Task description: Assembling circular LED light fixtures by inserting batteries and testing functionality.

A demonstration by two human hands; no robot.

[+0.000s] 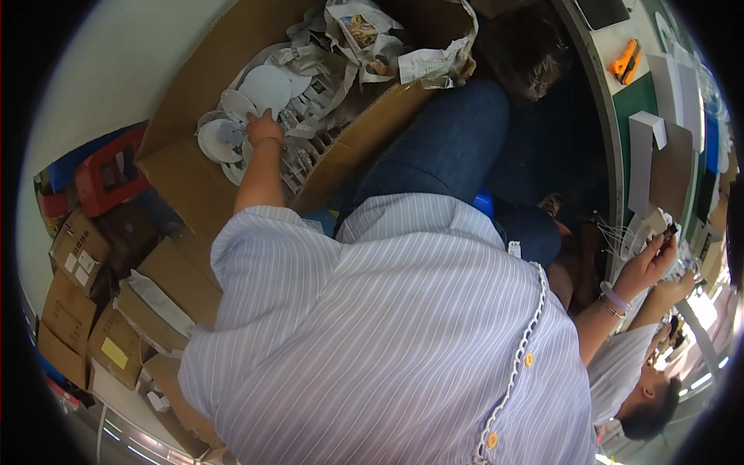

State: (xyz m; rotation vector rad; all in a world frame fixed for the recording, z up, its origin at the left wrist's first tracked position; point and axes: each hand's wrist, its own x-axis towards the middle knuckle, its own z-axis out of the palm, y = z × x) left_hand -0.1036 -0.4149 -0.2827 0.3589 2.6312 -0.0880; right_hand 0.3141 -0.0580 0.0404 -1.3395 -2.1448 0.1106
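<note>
My left hand (265, 129) reaches into a large cardboard box (180, 116). Its thumb and a finger look apart, touching or just above a heap of white round discs (267, 87), some with clear plastic parts; its other fingers are partly hidden. Crumpled printed paper (360, 39) lies in the far part of the box. Out at the far right, over the workbench, my right hand (649, 262), with bracelets at the wrist, pinches a small dark piece (670, 230) whose kind is too small to make out. Thin white wires (616, 236) lie beside that hand.
An orange utility knife (625, 62) lies on the bench, near white and grey open cartons (670, 159). A co-worker's hand (680, 287) is close below my right hand. Stacked cardboard boxes (74, 306) and a red plastic crate (112, 174) stand at the left.
</note>
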